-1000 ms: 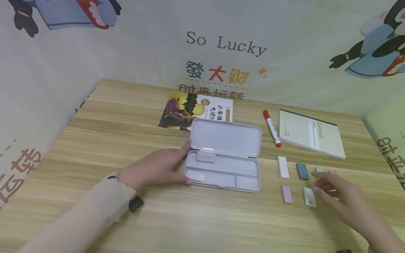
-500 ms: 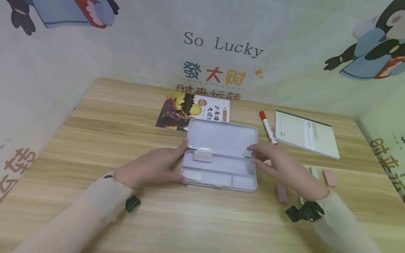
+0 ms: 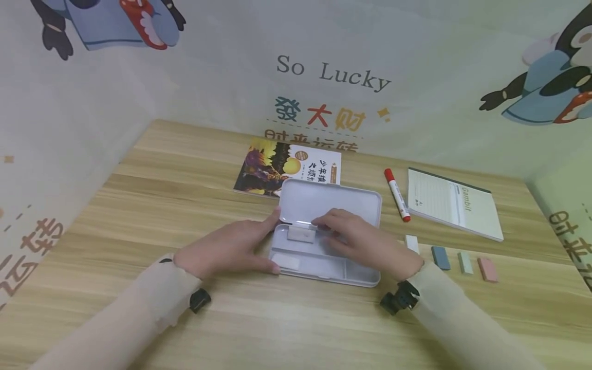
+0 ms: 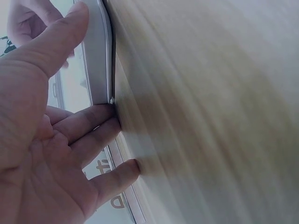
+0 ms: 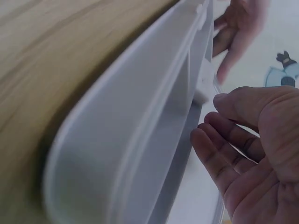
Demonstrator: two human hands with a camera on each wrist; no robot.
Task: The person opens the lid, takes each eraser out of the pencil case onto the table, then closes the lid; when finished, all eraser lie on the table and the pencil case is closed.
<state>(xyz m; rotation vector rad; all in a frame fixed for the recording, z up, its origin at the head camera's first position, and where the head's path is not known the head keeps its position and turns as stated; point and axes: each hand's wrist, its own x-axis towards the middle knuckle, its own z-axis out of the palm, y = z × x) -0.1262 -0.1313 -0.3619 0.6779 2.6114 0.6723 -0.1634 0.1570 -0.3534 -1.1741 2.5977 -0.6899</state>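
A pale lilac pencil case (image 3: 321,268) lies with its lid (image 3: 305,200) folded back. My left hand (image 3: 226,249) rests at its left side, thumb at the front corner and fingers by the hinge; they look fairly straight in the left wrist view. Over the back compartment, my right hand (image 3: 365,246) has its fingertips beside a white eraser (image 3: 300,235); I cannot tell whether anything is between them. Another white eraser (image 3: 284,261) lies in the front compartment. In the right wrist view, thumb and fingers hover just over the case wall (image 5: 93,154).
Right of the case lie erasers: white (image 3: 411,243), blue (image 3: 441,258), green (image 3: 465,262) and pink (image 3: 487,270). Behind them are a red marker (image 3: 396,194) and a notepad (image 3: 462,205). A book (image 3: 263,167) lies partly behind the lid.
My right hand has moved left from the loose erasers to the case's back compartment. Its arm now covers the purple and greyish-white erasers. My left hand has stayed at the case.
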